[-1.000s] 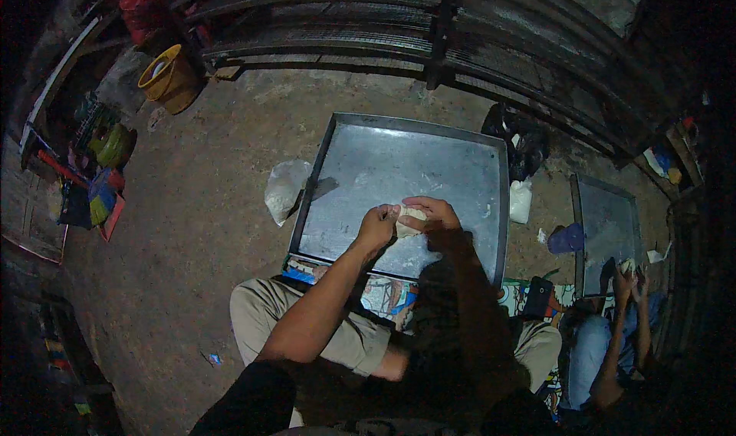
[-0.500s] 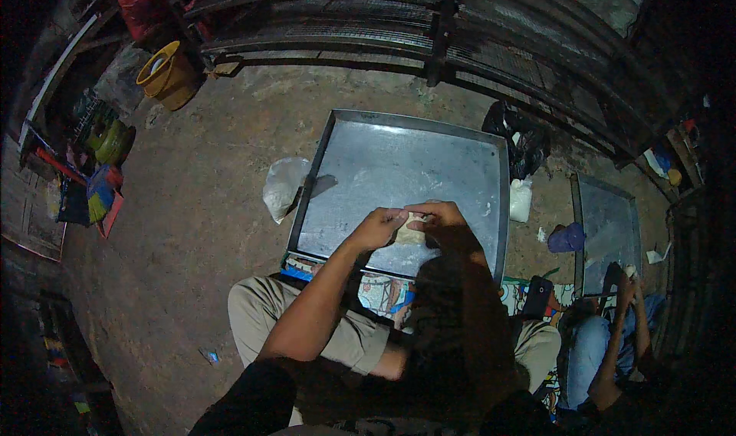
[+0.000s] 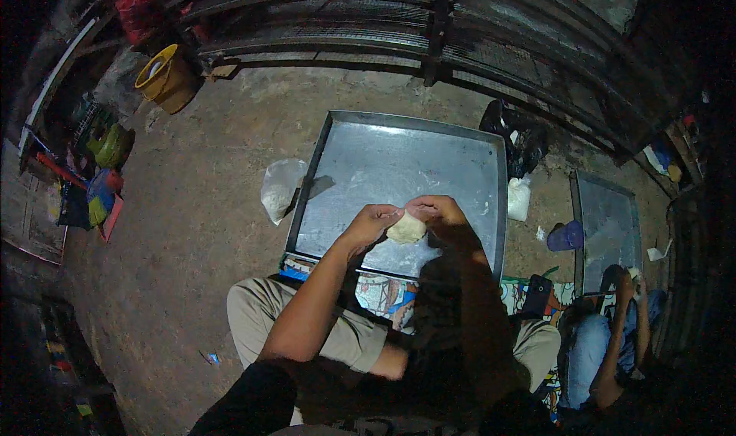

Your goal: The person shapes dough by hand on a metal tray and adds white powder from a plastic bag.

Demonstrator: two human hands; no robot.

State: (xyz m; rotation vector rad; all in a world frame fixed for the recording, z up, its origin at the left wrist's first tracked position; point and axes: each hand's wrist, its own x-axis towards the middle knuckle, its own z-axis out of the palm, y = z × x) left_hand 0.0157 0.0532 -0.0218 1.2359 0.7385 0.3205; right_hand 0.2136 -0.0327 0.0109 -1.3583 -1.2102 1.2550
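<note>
A pale, rounded piece of dough [image 3: 406,230] hangs between my two hands, above the near part of a large shallow metal tray [image 3: 414,160]. My left hand [image 3: 376,223] pinches its upper left edge. On the opposite side, the thumb and fingers of my right hand [image 3: 438,215] close on its upper right edge. White dusty smears mark the tray's metal surface. Under the tray's near edge lies a colourful patterned mat [image 3: 383,292], close to my crossed legs.
Left of the tray sits a clear bag of white powder [image 3: 280,192]; another white bag [image 3: 519,200] and a black plastic bag [image 3: 527,141] lie right. A purple cup [image 3: 566,236] stands by a second tray [image 3: 609,221], where another person's hands [image 3: 630,286] work. A phone [image 3: 537,296] lies near my knee.
My hands have drawn slightly apart at the top of the dough. More of its round face shows now, less covered by my right fingers.
</note>
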